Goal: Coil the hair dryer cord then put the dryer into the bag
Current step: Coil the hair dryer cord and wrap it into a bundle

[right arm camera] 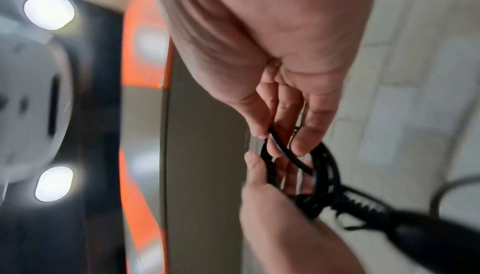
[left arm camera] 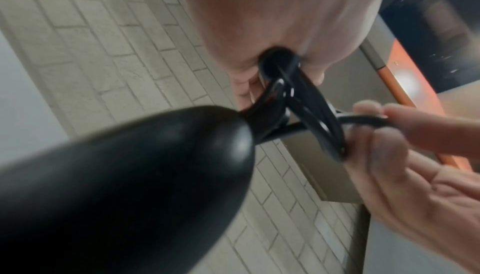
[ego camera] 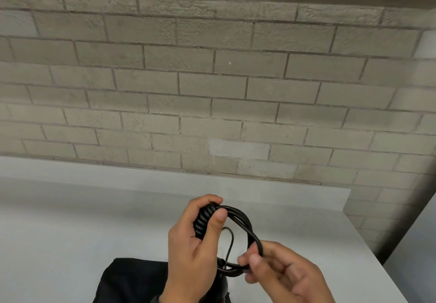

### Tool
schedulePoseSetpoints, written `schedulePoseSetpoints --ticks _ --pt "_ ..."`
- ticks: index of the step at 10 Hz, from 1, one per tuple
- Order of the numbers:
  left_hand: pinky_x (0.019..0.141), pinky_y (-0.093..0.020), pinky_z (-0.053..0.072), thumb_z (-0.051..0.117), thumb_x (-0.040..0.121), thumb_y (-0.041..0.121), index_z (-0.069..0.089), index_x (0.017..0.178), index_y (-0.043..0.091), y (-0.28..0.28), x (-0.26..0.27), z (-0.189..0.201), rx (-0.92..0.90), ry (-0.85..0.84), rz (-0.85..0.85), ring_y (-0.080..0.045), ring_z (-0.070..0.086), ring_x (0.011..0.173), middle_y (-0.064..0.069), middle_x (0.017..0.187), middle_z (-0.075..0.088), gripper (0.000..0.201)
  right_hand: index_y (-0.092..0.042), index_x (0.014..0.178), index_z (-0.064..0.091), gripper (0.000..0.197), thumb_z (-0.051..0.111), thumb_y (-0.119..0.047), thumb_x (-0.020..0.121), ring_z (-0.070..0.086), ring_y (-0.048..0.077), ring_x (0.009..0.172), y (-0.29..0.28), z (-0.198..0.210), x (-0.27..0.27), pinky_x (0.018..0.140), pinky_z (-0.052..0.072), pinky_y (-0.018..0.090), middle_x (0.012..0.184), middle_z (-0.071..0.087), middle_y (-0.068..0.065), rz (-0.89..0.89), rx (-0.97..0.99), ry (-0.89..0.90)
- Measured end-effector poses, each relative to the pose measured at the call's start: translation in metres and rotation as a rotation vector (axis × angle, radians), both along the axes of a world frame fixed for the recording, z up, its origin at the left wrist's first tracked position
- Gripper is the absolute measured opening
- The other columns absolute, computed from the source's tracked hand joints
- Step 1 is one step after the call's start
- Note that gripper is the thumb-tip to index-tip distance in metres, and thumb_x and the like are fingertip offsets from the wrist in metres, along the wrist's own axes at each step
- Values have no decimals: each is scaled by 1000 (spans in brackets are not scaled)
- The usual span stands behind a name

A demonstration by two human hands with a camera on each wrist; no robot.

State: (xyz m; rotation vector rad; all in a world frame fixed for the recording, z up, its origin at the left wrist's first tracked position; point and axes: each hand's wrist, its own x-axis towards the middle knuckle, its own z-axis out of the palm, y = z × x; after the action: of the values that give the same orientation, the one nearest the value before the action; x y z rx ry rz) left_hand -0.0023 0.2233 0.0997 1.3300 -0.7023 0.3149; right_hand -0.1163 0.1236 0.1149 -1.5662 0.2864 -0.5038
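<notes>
coiling looks like the work in hand. the left hand (ego camera: 192, 239) is closed round the black power cord (ego camera: 250, 228) where a tight spiral wrap (ego camera: 204, 220) binds the loops, with the thumb pressed across it, likely so the bundle cannot spring apart. the right hand (ego camera: 283, 272) pinches the lower run of the loop between thumb and fingertips, probably to guide the slack into place. the cord hangs in the air between both hands, above the near part of the table. it runs into a rounded black appliance body (left arm camera: 116, 186); what kind i cannot tell. black fabric (ego camera: 132, 279), perhaps a pouch, lies on the pale grey tabletop (ego camera: 94, 208) below the hands. a grey brick wall (ego camera: 212, 90) rises behind, and the wrist views catch an orange strip (left arm camera: 415, 93) and bright lights (right arm camera: 48, 10).
</notes>
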Motion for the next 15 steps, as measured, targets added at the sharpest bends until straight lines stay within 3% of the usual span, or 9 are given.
schedulePoseSetpoints --ticks 1,3,6,7,8,10,12,14,15 --pt "61 -9 46 61 81 45 68 93 35 1 1 -1 8 -25 -4 -17 63 66 -3 79 68 18 2 74 74 47 97 -18 38 65 31 57 -18 -3 -2 54 56 31 67 67 22 317 596 1" --pt "58 -18 47 57 84 62 68 96 35 -4 -4 -6 25 -52 -26 -18 61 61 -6 76 66 32 -3 118 51 42 19 -28 106 53 13 81 -22 -16 -8 75 40 26 78 52 2 207 690 -190" --pt "73 -51 56 55 84 63 68 98 31 -2 4 -7 -11 20 15 -26 65 74 -1 85 68 37 -24 38 59 45 94 -44 20 71 41 76 -17 -48 -12 63 58 32 84 71 26 288 569 -87" --pt "78 -47 58 56 84 62 68 97 30 -2 7 -8 -28 60 14 -18 68 81 1 87 69 37 -12 73 69 38 94 -26 48 66 42 71 -7 -26 -16 66 57 36 88 56 48 342 608 -293" --pt "83 -42 57 57 83 59 69 95 31 2 13 -10 -53 99 24 -14 69 84 2 88 70 33 26 119 32 142 95 -44 13 48 6 81 11 37 3 56 24 -15 83 40 24 -140 684 -509" --pt "82 -39 58 58 83 54 69 95 29 2 12 -11 -52 105 15 -16 69 83 2 87 70 30 5 58 63 39 88 -18 39 53 19 48 -70 -75 -33 48 40 14 60 62 21 198 435 126" --pt "80 -36 57 58 82 64 68 96 31 4 14 -10 -37 80 8 -14 69 82 2 86 70 37 2 109 52 36 18 -7 102 59 20 92 -98 -142 -37 80 43 22 103 58 14 113 420 -197" --pt "72 -10 51 56 82 65 68 96 33 3 9 -7 9 14 -21 -10 69 81 6 89 71 37 2 59 38 35 41 -5 94 48 36 57 -62 5 -13 37 42 56 54 45 6 306 403 -1221" --pt "68 -11 50 56 82 64 68 96 34 3 9 -6 26 -2 -20 -14 67 75 2 87 71 36 -6 46 40 66 97 -40 38 35 17 38 -72 -21 -15 42 44 25 41 28 4 158 644 -401"
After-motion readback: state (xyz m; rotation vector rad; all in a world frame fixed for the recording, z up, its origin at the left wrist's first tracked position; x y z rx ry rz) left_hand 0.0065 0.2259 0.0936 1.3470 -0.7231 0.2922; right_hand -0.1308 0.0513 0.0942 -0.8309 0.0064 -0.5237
